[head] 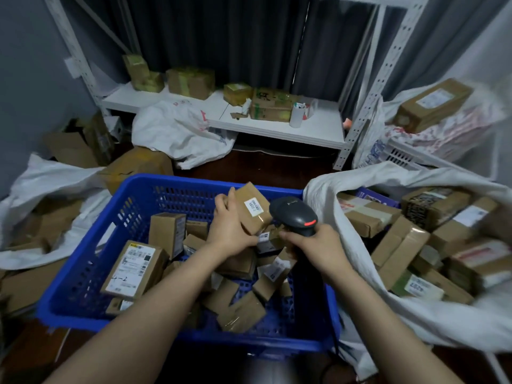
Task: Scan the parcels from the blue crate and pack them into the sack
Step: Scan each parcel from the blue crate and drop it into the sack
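Over a blue crate point(83, 273) of cardboard parcels, a person's left hand point(228, 225) lifts a small brown box point(253, 207) while the right hand point(315, 245) grips a dark handheld scanner point(295, 214). The left fingers point(221, 202) are curled around the box's near-left edge, pinching it clear of the heap; the right hand's fingers are wrapped tight around the scanner's handle. The box sits tilted, its long axis running up and away to the left, with a white barcode label point(252, 207) on the upward face. The scanner's head lies just to the right of that label, almost touching the box, so the reading appears a matter of turning the label and the scanner window toward each other. The step looks to be the scan itself, not yet the packing. The open white sack point(327, 206), already holding many parcels, lies directly to the right of the crate, on the side of the scanner hand; the hand holding the box would likely have to cross over the crate's right rim to reach it. Plenty of parcels remain in the crate, so the job seems far from finished.
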